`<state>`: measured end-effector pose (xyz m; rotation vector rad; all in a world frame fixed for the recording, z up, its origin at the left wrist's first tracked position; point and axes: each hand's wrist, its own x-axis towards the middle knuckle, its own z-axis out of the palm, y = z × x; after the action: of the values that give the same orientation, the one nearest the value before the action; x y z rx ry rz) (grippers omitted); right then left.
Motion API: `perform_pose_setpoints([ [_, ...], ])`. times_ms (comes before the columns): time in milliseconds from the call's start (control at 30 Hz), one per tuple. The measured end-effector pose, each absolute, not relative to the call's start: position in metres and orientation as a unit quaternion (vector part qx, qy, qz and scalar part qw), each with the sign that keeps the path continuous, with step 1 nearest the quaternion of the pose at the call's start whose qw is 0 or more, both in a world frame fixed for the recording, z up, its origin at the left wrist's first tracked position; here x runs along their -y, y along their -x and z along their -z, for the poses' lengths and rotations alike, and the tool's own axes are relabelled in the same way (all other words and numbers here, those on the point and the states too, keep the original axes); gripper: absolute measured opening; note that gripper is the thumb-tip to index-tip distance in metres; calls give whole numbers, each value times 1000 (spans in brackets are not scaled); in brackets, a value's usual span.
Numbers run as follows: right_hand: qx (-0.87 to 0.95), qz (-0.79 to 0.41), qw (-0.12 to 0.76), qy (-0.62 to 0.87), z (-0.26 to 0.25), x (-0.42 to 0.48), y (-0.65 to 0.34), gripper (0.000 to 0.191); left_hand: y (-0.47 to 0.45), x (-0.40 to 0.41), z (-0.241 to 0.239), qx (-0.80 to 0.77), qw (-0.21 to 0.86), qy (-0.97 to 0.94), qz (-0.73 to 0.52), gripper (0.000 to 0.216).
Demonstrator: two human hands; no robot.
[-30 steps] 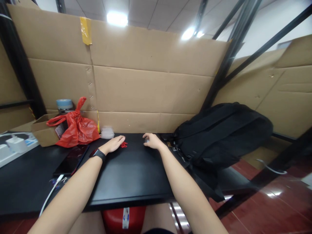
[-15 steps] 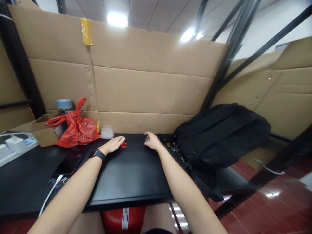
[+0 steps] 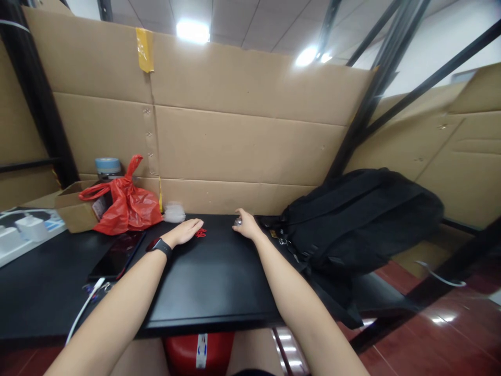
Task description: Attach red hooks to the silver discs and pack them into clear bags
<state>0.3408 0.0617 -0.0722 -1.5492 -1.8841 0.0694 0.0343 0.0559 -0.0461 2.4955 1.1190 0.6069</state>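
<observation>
My left hand (image 3: 188, 231) lies on the black table (image 3: 211, 282) with its fingers stretched out and together, a dark watch on the wrist. Right by its fingertips is a small bundle of red cord (image 3: 201, 233); whether they touch, I cannot tell. Farther right, my right hand (image 3: 248, 225) curls its thumb and fingers around a small shiny, greyish clear object (image 3: 237, 222). Most of that object is hidden by the fingers, and its kind cannot be made out. It appears to be at or just above the tabletop.
A black backpack (image 3: 368, 219) fills the table's right side. To the left are a knotted red plastic bag (image 3: 131, 206), a cardboard box (image 3: 76, 209), a white stack (image 3: 174, 212), a dark phone (image 3: 117, 256), a white cable (image 3: 80, 313) and a power strip (image 3: 23, 245). A cardboard wall (image 3: 235, 146) stands behind.
The whole view has shifted slightly, so things appear a little farther right. A bit more of the shiny object shows in my right hand. My left hand stays by the red cord.
</observation>
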Motion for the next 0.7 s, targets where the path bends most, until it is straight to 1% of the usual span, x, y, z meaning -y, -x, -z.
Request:
perform_pose_setpoints([
  [167, 715, -8, 363, 597, 80, -77, -344, 61, -34, -55, 46, -392, 162, -880, -213, 65],
  [267, 713, -5, 360, 602, 86, -85, -349, 58, -34, -55, 47, -397, 167, -877, -213, 66],
  [367, 719, -19, 349, 601, 92, -88, -354, 47, -34, -54, 47, -396, 175, -876, -212, 65],
  [500, 735, -31, 361, 573, 96, -87, -358, 32, -34, -55, 46, -397, 178, -876, -209, 65],
  [700, 738, -14, 383, 555, 94, -83, -357, 21, -35, -55, 46, -398, 183, -875, -205, 67],
])
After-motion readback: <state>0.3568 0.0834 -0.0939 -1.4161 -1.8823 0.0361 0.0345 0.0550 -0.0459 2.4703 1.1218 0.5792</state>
